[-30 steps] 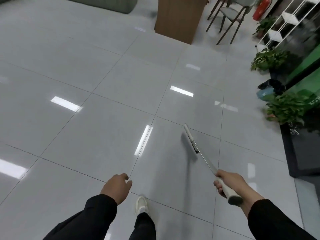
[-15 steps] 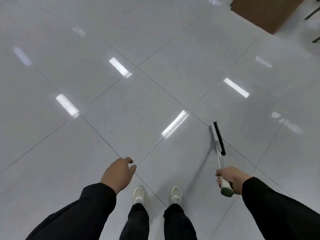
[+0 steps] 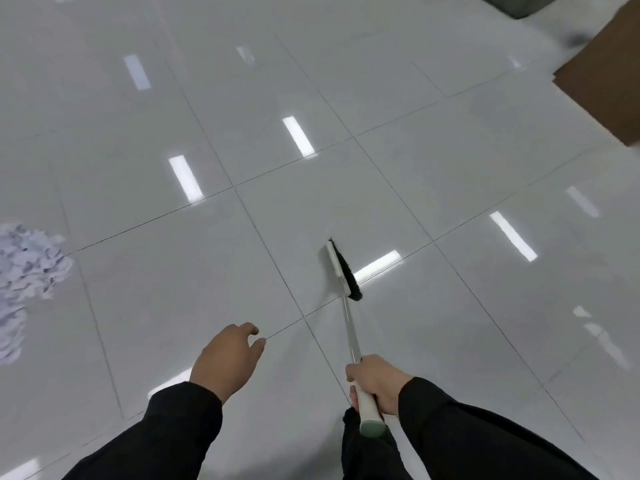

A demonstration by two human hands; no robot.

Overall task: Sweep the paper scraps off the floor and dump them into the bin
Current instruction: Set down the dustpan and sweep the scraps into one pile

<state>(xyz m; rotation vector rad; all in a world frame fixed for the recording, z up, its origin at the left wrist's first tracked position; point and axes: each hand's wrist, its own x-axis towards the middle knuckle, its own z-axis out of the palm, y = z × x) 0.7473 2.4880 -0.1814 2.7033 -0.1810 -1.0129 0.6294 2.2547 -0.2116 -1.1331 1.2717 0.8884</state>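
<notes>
White paper scraps (image 3: 29,271) lie heaped in a loose pile on the glossy grey tiled floor (image 3: 156,278), at the far left edge of the view, partly cut off by the frame. The pile sits well apart from the broom head and from both hands.

The person's right hand (image 3: 375,382) is wrapped round the pale grip at the top of a broom (image 3: 349,327), fingers curled tight about it, with the grey-green end cap poking out below the fist. The thin metal shaft runs forward and slightly left from the hand to a white head with black bristles, which is at or just above the floor beside a tile seam; contact cannot be told for sure.

The left hand (image 3: 227,362) hangs in the air over the floor, holding nothing, its fingers loosely bent and its thumb out to the side. Both arms wear black sleeves, and a dark trouser leg shows under the right hand.

A brown wooden panel (image 3: 609,84) stands at the right edge, and a dark green block (image 3: 512,5) shows at the top. Bright strips of ceiling light reflect across the tiles.
</notes>
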